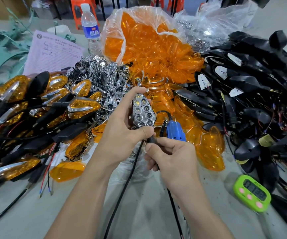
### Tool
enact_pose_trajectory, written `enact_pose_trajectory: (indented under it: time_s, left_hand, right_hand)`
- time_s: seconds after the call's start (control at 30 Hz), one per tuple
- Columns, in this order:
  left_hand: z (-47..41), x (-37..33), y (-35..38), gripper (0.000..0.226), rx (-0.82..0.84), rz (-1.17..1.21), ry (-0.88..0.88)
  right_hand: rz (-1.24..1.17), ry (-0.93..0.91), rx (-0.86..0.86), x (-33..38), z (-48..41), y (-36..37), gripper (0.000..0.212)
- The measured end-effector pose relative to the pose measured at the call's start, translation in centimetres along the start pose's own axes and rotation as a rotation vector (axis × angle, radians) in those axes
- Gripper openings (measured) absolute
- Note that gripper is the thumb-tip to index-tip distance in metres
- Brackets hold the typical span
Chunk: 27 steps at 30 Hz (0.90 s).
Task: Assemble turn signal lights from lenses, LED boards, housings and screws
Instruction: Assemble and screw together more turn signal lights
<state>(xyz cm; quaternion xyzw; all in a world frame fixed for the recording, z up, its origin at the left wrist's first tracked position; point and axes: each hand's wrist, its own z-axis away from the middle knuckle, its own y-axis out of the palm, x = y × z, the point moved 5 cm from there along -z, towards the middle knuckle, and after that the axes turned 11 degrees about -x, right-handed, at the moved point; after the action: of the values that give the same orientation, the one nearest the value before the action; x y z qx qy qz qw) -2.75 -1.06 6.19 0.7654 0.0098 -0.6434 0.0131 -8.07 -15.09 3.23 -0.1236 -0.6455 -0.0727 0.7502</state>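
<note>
The left hand (122, 135) is wrapped round a half-built light (143, 112), a black shell with its shiny reflector face up, held in the middle over the heaps of parts. The right hand (170, 157) pinches its black stem (150, 139) between thumb and curled fingers, where the cable leaves. There's no orange cover on it yet, so I'd say that comes next: steady the stem, check the reflector sits flat, then take a cover (208, 149) from the loose ones just right and press it on evenly. The blue screwdriver (175, 133) lies just beyond the stem
</note>
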Motion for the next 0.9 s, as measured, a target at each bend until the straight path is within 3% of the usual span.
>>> enact_pose_trajectory:
  time_s: [0.2, 0.43, 0.8, 0.9]
  left_hand:
    - [-0.04, -0.22, -0.08, 0.083, -0.057, -0.025, 0.029]
    - [0.08, -0.68, -0.27, 0.082, -0.062, -0.131, 0.072]
    - [0.1, -0.36, 0.0, 0.078, -0.071, -0.123, 0.01]
    - [0.08, -0.46, -0.07, 0.078, -0.071, -0.169, 0.025]
  right_hand:
    - [0.097, -0.082, -0.066, 0.46, 0.11, 0.12, 0.025]
    - [-0.234, 0.08, 0.227, -0.1, 0.04, 0.64, 0.028]
    - [0.074, -0.16, -0.012, 0.22, 0.42, -0.2, 0.019]
    - [0.069, -0.156, 0.005, 0.32, 0.45, 0.0, 0.019]
